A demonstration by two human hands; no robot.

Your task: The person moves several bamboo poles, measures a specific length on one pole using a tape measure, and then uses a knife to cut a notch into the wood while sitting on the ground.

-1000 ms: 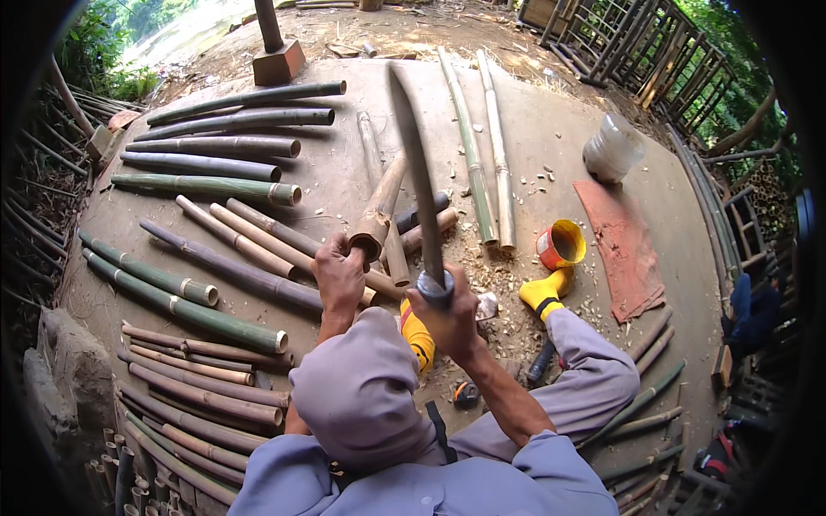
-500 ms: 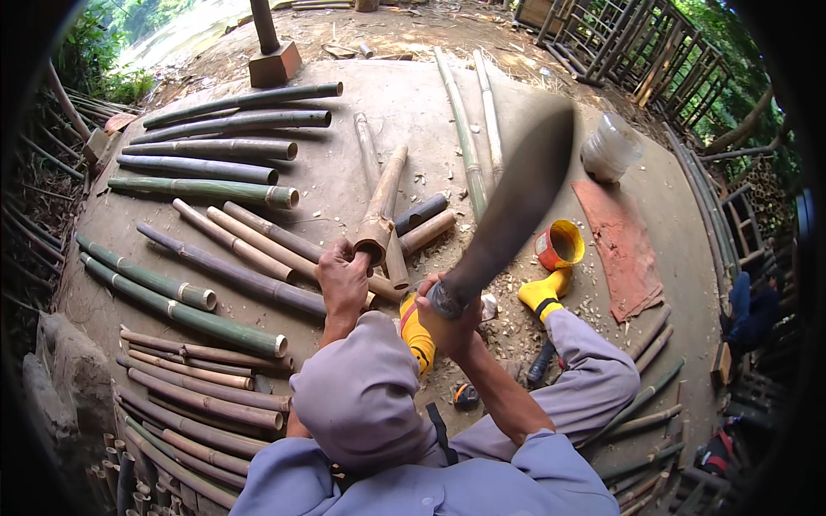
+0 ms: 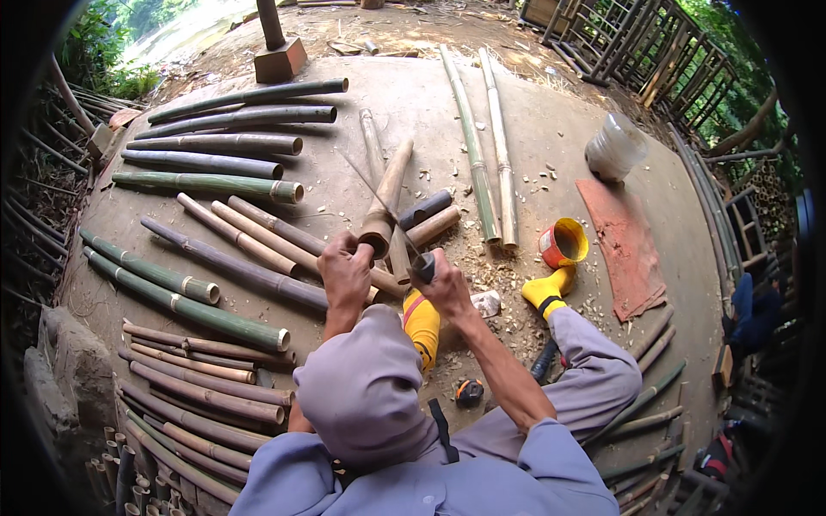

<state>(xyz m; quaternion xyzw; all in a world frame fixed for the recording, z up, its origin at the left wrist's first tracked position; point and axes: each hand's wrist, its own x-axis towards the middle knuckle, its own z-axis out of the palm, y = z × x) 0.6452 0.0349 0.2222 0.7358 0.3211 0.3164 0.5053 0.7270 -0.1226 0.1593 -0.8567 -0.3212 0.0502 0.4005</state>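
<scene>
My left hand [image 3: 345, 273] is closed around the near end of a short bamboo piece [image 3: 389, 193], tan and hollow, which slants up and away. In my right hand [image 3: 448, 286] is the handle of a machete [image 3: 385, 205]. Its blade is seen nearly edge-on as a thin dark line crossing over the bamboo piece; whether it touches cannot be made out. Beneath that piece lie another thin tan bamboo length [image 3: 397, 256], a dark bamboo piece [image 3: 424, 208] and a brown one [image 3: 434, 225]. My yellow-covered left foot [image 3: 421, 322] is just below my hands.
Bamboo poles [image 3: 224, 187] lie in rows on the left, with thinner ones [image 3: 206, 396] nearer. Two long poles [image 3: 471, 146] point away ahead. On the right are a red-yellow tin [image 3: 564, 243], a clear plastic jug [image 3: 614, 148] and a red sheet [image 3: 618, 249]. A tape measure [image 3: 469, 393] and wood chips lie nearby.
The machete has come down from its raised position on the right and swung left across the bamboo piece. My right hand has lowered slightly; my left hand keeps its hold.
</scene>
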